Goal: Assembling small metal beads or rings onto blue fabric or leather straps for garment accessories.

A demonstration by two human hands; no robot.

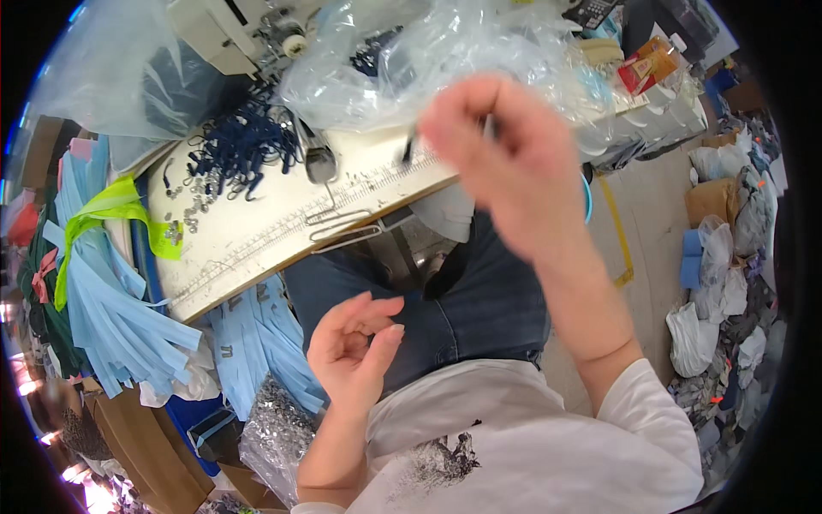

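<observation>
Left hand: the left hand (355, 351) is loosely spread, with fingers half curled and thumb apart from the index finger; nothing shows in its grasp.
Left hand pose: above the lap of the jeans (428, 338), palm turned up and inward; forearm rises from the lower edge, below the table.
Right hand: the right hand (514, 154) is blurred, with fingers bent toward the thumb; whether the fingertips pinch anything cannot be told.
Right hand pose: raised in front of the table's near edge, back of hand partly toward the camera; forearm slants up and leftward from the white sleeve (651, 420).
Dark strip: a small dark strip (408, 147) shows just left of the right fingertips; held or lying on the table, cannot tell.
Navy cord loops: a pile of navy cord loops (244, 146) lies on the white table (257, 210), left of the metal scoop-shaped part (320, 163).
Metal bits: small metal bits (190, 214) lie scattered beside the pile, toward the left end of the table.
Table markings: a ruler scale (257, 244) runs along the near edge; its figures are too small to read.
Bottle label: the bottle (664, 58) at upper right carries a red label (635, 75) with pale print.
Blue strips: light-blue strips (257, 330) hang below the table and bear dark printed marks.
</observation>
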